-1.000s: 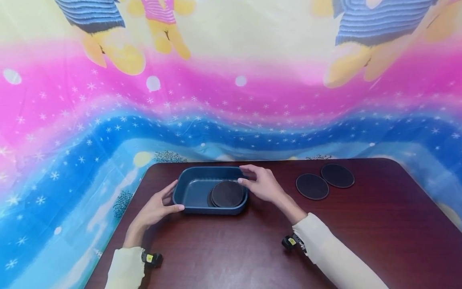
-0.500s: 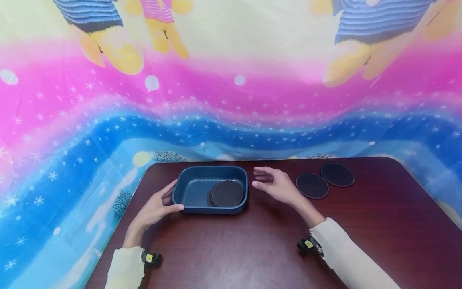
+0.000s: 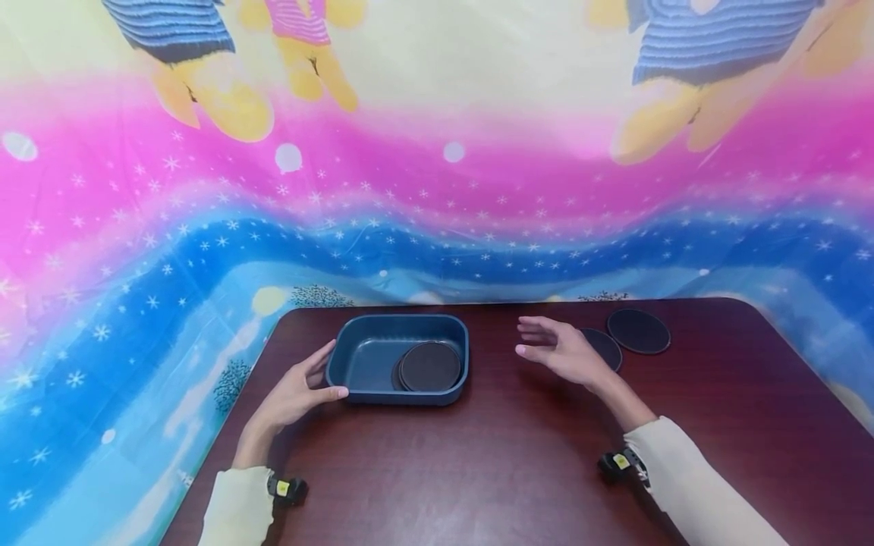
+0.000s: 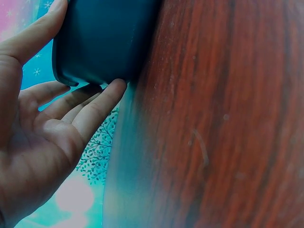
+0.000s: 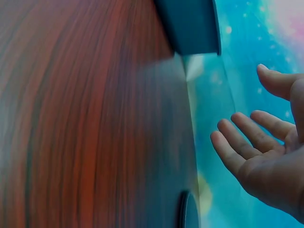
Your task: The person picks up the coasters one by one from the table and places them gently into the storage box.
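Observation:
A dark blue rectangular container (image 3: 369, 396) with rounded corners stands at the back of the table. Inside its right half lie stacked dark round coasters (image 3: 429, 367); how many is hidden. My left hand (image 3: 293, 390) holds the container's left end, thumb at the front corner and fingers at the far side. In the left wrist view, the thumb and fingertips touch the container wall (image 4: 104, 42). My right hand (image 3: 563, 353) is in the air right of the container, fingers spread and holding nothing. It partly covers one flat dark coaster (image 3: 606, 350); another coaster (image 3: 639, 331) lies just behind.
The brown wooden table (image 3: 437, 470) has its back edge close behind the container. A printed cloth (image 3: 437, 189) hangs behind and around the table. Each wrist wears a small black camera, such as the right one (image 3: 617, 465).
My right hand has left the container's right end and moved right, toward the two coasters on the table. The left hand and the container have stayed in place.

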The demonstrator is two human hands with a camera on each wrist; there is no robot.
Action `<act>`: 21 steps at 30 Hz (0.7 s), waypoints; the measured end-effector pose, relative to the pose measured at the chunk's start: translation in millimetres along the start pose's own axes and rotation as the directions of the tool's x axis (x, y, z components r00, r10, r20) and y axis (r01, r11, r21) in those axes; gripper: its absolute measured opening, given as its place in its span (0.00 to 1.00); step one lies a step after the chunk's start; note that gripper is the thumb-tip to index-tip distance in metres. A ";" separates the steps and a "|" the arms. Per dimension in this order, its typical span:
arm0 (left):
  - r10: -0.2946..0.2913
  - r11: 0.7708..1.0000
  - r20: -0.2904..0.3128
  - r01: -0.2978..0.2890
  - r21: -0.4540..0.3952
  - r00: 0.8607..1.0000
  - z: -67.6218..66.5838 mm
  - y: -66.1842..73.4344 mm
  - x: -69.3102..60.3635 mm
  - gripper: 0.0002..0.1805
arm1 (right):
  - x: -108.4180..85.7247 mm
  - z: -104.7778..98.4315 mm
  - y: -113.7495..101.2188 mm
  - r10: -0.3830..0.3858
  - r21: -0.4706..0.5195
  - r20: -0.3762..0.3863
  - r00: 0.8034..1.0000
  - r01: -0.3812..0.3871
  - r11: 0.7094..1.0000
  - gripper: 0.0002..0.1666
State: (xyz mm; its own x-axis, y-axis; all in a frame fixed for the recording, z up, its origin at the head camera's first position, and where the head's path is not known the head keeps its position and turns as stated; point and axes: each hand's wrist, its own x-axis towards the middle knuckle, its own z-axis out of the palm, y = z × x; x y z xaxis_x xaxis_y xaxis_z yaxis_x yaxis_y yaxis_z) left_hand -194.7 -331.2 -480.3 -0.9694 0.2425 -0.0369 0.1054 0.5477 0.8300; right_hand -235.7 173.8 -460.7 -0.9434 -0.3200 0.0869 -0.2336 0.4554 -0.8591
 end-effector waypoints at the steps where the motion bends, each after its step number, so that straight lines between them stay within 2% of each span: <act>1: 0.001 1.000 0.000 -0.001 -0.001 1.000 0.0 -0.1 -0.1 0.55 | -0.7 -2.9 2.7 0.004 -0.007 -0.001 1.000 -0.004 1.000 0.38; 14: 0.005 1.000 0.000 -0.005 -0.023 1.000 -0.3 -0.7 -0.4 0.55 | -20.7 -48.1 28.8 0.043 -0.101 -0.024 0.999 -0.045 0.994 0.43; 21: 0.001 0.999 -0.001 -0.001 -0.033 1.000 0.4 -0.6 -0.2 0.54 | -26.6 -72.0 45.0 0.075 -0.078 -0.039 0.996 -0.078 0.994 0.44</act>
State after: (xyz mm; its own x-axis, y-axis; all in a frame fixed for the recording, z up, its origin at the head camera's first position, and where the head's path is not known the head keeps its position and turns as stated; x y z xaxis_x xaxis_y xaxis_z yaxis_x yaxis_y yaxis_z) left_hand -194.6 -331.2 -481.0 -0.9695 0.2426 -0.0357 0.0990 0.5205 0.8481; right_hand -238.1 262.7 -465.4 -0.9668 -0.2521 0.0420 -0.1772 0.5427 -0.8210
